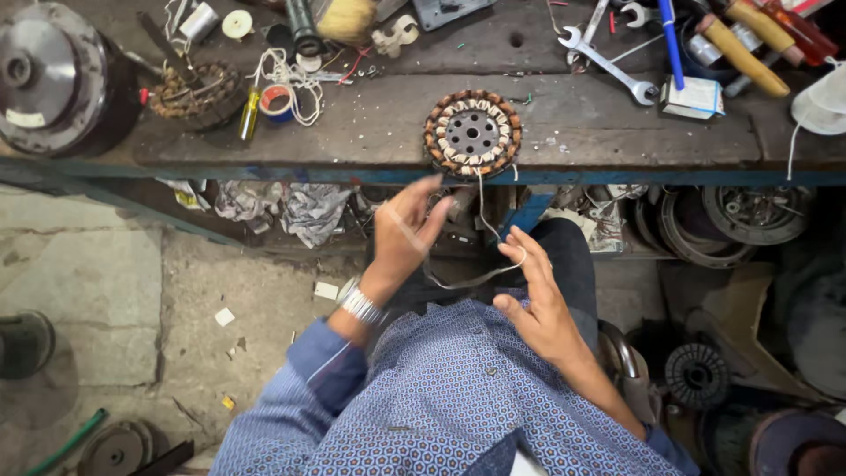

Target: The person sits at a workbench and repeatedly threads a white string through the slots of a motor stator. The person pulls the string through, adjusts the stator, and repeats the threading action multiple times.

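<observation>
The stator (472, 133) lay flat at the near edge of the bench (617, 123), its copper coils ringing a holed steel core. A pale cord (480, 207) dropped from its 6 o'clock side over the bench edge and looped between both hands. The left hand (405, 231), at 7 o'clock from the stator, was half open with fingers spread, the cord crossing its palm. Whether it pinched the cord could not be told. The right hand (536, 304), at 5 o'clock, was loosely curled, the cord looped round its forefinger. At 1 o'clock lay spanners (608, 63); at 9 o'clock a second stator (196, 91) and a tape roll (278, 100).

A hard tug looked likely to drag the stator off the edge, since it sat so near. Slack cord could also have slipped off the finger.
</observation>
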